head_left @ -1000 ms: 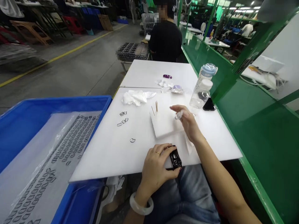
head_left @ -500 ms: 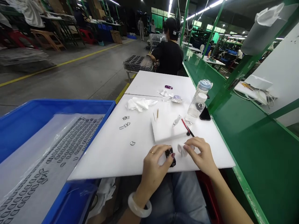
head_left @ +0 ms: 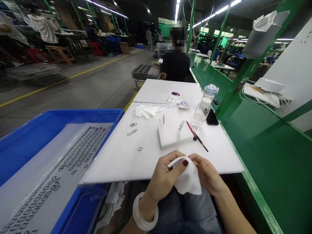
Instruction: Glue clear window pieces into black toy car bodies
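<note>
My left hand (head_left: pixel 164 177) and my right hand (head_left: pixel 207 175) meet at the near edge of the white table (head_left: pixel 122 159), both pinched on a white cloth (head_left: pixel 187 180) that hangs between them. The small black part seen earlier is hidden, perhaps under the cloth. Beyond my hands lies a white foam pad (head_left: pixel 172 135) with two thin wooden sticks (head_left: pixel 162 120) stuck in it and a small white dropper bottle (head_left: pixel 180 126) on it. A red-and-black brush (head_left: pixel 196 135) lies beside the pad. Small black D-shaped rings (head_left: pixel 133 131) lie loose on the table to the left.
A blue crate (head_left: pixel 31 139) at my left holds a plastic sheet covered with several black rings (head_left: pixel 80 152). Two clear bottles (head_left: pixel 203 109), a phone (head_left: pixel 212 118), crumpled cloths (head_left: pixel 146 111) and a purple item (head_left: pixel 175 94) sit farther back. A person in black sits beyond. A green bench runs along the right.
My right hand left the foam pad, came back to the table edge and picked up the white cloth. Both hands now hold the cloth over the spot where the black part was.
</note>
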{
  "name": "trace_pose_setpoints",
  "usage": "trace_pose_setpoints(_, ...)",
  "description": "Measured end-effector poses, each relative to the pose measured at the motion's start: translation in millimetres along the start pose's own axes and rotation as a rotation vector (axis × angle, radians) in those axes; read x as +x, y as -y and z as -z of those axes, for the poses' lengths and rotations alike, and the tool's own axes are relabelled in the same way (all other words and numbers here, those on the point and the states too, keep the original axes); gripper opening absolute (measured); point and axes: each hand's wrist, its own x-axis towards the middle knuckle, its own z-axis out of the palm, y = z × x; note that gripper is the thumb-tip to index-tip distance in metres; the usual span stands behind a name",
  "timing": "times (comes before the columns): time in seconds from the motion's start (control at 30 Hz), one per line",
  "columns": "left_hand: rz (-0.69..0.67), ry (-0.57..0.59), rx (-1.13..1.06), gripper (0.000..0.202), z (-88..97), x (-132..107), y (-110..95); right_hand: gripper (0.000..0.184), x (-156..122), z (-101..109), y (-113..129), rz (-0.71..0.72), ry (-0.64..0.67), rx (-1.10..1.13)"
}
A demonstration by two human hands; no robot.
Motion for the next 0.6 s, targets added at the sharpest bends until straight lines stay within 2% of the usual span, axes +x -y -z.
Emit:
trace_pose_setpoints(0.07, -0.008, -0.052, 0.024, 0.030, -3.3, -2, 0, 0.040, 1, -6, -5, -0.017, -0.088, -0.049)
trace_pose_setpoints(0.17, -0.004, -0.101, 0.115, 0.029, 4.0, -1, 9, 0.038, 2, -8, -13, 0.080, -0.287, -0.051)
trace_pose_setpoints(0.23, -0.038, -0.192, 0.315, 0.026, 23.8, 2, 17, 0.039, 2, -1, -14, 0.175, -0.468, -0.111)
trace_pose_setpoints(0.3, -0.119, -0.420, 0.648, 0.023, 55.0, 4, 25, 0.040, 0, 15, -11, 0.245, -0.607, -0.227)
trace_pose_setpoints(0.37, -0.123, -0.634, 1.010, 0.028, 89.9, 6, 33, 0.037, -3, 33, -3, 0.326, -0.736, -0.329)
trace_pose_setpoints(0.43, -0.093, -0.729, 1.234, 0.030, 118.8, 8, 41, 0.031, -5, 49, 9, 0.529, -0.962, -0.397)
trace_pose_setpoints(0.5, -0.092, -0.743, 1.291, 0.028, 135.7, 8, 48, 0.026, -6, 56, 22, 0.816, -1.202, -0.394)
trace_pose_setpoints(0.53, -0.103, -0.738, 1.289, 0.027, 139.5, 8, 51, 0.026, -6, 56, 27, 0.928, -1.246, -0.361)
trace_pose_setpoints(0.57, -0.117, -0.736, 1.280, 0.026, 140.7, 8, 54, 0.029, -5, 54, 30, 0.992, -1.226, -0.316)
trace_pose_setpoints(0.6, -0.132, -0.735, 1.274, 0.026, 139.6, 7, 56, 0.032, -5, 50, 32, 0.991, -1.157, -0.284)
